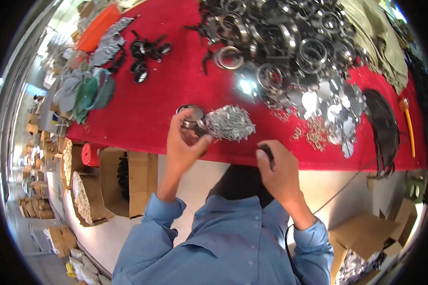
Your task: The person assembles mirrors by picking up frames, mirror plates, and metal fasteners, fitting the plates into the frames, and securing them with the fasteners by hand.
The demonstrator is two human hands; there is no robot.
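Over the near edge of the red-covered table (171,61), my left hand (179,151) is closed around a round metal ring-shaped piece (191,113) with a dark part below it. Its thumb and fingers hold the piece upright next to a heap of short silvery metal pins (230,123). To the right, my right hand (281,173) pinches a small black piece (267,155), partly hidden by the fingers; its kind cannot be made out. Farther right lie a pile of small copper-coloured parts (317,133) and many shiny flat metal discs (335,111).
A large pile of metal rings with black straps (280,38) covers the far right. Several black-strapped rings (145,52) lie at the far left. A black cloth-like piece (383,123) and an orange-handled tool (407,123) are at right. Cardboard boxes (142,183) stand below the table.
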